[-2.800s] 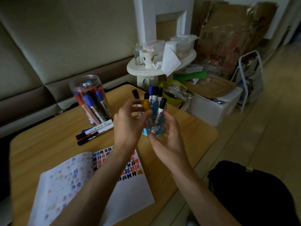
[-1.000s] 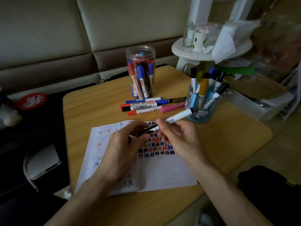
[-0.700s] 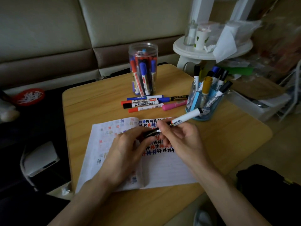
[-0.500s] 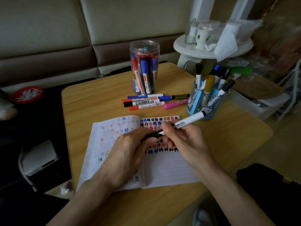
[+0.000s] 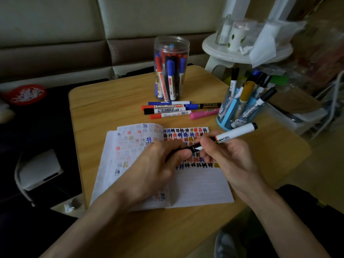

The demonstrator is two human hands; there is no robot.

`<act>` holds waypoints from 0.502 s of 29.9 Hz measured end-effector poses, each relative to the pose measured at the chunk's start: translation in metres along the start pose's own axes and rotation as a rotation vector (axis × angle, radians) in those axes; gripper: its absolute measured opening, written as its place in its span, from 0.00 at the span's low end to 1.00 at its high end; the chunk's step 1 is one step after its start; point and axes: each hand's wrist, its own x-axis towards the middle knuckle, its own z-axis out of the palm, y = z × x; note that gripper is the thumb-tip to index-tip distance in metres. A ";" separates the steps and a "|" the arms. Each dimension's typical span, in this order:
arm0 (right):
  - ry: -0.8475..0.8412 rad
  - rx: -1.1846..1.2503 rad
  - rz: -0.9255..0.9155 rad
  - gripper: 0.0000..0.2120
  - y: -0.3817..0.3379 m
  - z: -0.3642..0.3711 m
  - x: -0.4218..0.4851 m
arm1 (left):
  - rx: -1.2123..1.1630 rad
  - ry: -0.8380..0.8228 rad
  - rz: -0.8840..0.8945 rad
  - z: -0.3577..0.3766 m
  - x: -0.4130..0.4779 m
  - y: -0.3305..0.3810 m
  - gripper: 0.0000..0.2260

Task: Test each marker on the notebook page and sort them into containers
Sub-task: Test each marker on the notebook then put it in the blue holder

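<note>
**Both hands have come down from the blue cup to the notebook, bringing one marker with them**

Moments ago both hands were up at the blue cup (image 5: 240, 112) on the far right of the bench (image 5: 111, 97). They now sit low over the open notebook (image 5: 201, 185) with a white-barrelled marker (image 5: 234, 133) stretched between them. In the last second they have drifted only a little further across the page.

From where I stand, the right hand (image 5: 227, 157) pinches the barrel near its front end, and the tail points up and away towards the cup. The left hand (image 5: 158, 164) is curled tight around the black cap (image 5: 186, 150). I can't tell whether the cap has parted from the barrel yet, as the join is half hidden by fingers.

The marker hangs just above the right-hand page, over the rows of coloured test marks. No tip is showing, so I'd say this one hasn't been tried.

It looks like the uncapping step, with a scribble to follow and then a choice of container. The clear jar (image 5: 171, 67) stands at the back of the bench, full of markers. A row of loose markers (image 5: 167, 109) lies between it and the notebook.
</note>
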 end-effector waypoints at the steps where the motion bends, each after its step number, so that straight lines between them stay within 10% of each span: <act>1: 0.005 -0.003 0.007 0.08 0.000 -0.001 0.001 | -0.003 -0.003 -0.004 0.000 0.001 0.000 0.11; 15: 0.143 0.037 0.127 0.11 0.011 0.013 0.006 | 0.306 0.173 0.100 0.010 0.006 -0.013 0.10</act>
